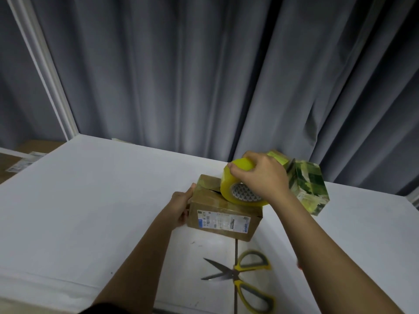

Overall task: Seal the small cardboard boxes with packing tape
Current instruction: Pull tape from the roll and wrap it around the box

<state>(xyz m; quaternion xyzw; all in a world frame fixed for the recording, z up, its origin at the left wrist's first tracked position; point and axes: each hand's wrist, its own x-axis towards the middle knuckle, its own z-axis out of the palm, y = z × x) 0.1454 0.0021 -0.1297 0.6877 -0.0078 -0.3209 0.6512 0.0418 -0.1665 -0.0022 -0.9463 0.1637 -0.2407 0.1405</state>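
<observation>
Brown box [223,217] mid-table [90,200], flaps still gapped; left hand [181,206] grips its left end, likely bracing it. Right hand [260,175] clutches tape roll [238,189] on the lid, seemingly to lay tape. Scissors [240,277] nearby for cutting

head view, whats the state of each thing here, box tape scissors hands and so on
brown cardboard box: on the table, top flaps not fully flat, a gap showing
tape roll: on edge on the box top
right hand: grips the tape roll
left hand: holds the box's left end
scissors: lying open on the table
taped box: wrapped in tape, set behind
</observation>
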